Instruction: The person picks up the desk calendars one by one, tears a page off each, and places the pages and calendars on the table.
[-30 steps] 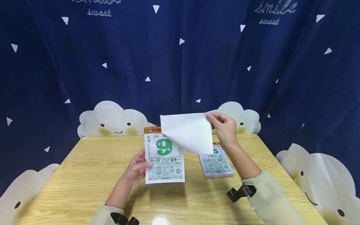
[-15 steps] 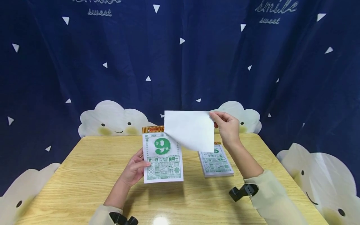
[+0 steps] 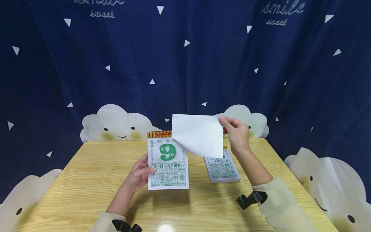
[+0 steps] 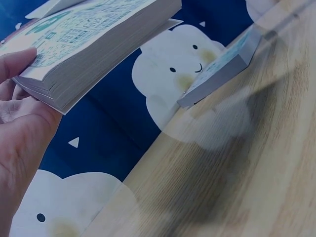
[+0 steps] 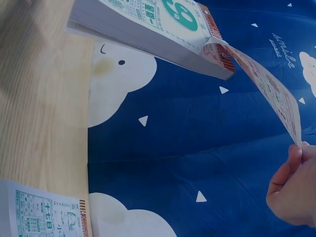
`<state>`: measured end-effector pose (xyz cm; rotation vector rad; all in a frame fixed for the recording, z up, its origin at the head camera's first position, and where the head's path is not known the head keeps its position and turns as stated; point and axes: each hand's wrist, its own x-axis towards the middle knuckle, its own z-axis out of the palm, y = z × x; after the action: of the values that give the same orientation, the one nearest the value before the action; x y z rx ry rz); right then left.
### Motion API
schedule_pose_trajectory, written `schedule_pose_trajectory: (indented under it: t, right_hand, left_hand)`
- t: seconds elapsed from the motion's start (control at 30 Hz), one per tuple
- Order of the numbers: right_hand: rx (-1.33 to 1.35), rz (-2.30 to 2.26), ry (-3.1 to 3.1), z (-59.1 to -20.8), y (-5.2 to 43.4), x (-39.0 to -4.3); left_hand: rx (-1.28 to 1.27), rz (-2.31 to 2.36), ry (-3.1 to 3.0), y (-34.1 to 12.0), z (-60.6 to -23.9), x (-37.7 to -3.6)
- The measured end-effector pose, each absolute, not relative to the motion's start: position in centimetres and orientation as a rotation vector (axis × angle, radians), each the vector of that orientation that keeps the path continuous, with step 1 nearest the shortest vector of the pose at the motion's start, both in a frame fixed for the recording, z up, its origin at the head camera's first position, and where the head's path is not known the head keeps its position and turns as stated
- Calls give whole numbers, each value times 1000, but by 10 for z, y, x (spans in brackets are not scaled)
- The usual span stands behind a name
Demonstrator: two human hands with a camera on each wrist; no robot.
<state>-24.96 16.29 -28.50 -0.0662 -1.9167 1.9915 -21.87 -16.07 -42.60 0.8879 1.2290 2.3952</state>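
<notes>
My left hand point(image 3: 140, 174) grips a thick tear-off calendar point(image 3: 168, 175) by its left side, thumb on the front, and holds it above the table. A large green 9 shows on its front page, under a striped red and yellow band. Between thumb and fingers, my right hand point(image 3: 236, 132) pinches the corner of a loose-hanging calendar page point(image 3: 198, 133), its blank white back facing the head camera. In the right wrist view, red print covers the page's other side point(image 5: 269, 89), and its far end meets the calendar's top band point(image 5: 217, 42).
A second calendar pad point(image 3: 223, 169) lies on the wooden table point(image 3: 95, 180) at the right, its top partly hidden behind the lifted page. A dark blue curtain point(image 3: 185, 64) with white triangles and smiling clouds hangs behind and beside the table.
My right hand has moved a little to the right, drawing the page along with it, so more of the calendar's striped band shows. The held calendar has shifted slightly left.
</notes>
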Motion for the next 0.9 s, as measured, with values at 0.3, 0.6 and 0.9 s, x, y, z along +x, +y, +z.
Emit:
schedule_pose_trajectory:
  t: [0.3, 0.6, 0.9]
  right_hand:
    - [-78, 2048, -1871, -287, 162, -248]
    - [-114, 2046, -1854, -291, 164, -250]
    - [-125, 2051, -1819, -291, 165, -251]
  left_hand:
    - [885, 2381, 1240, -161, -425, -217]
    - [896, 2389, 1240, -163, -427, -216]
    - [897, 2383, 1240, -163, -428, -217]
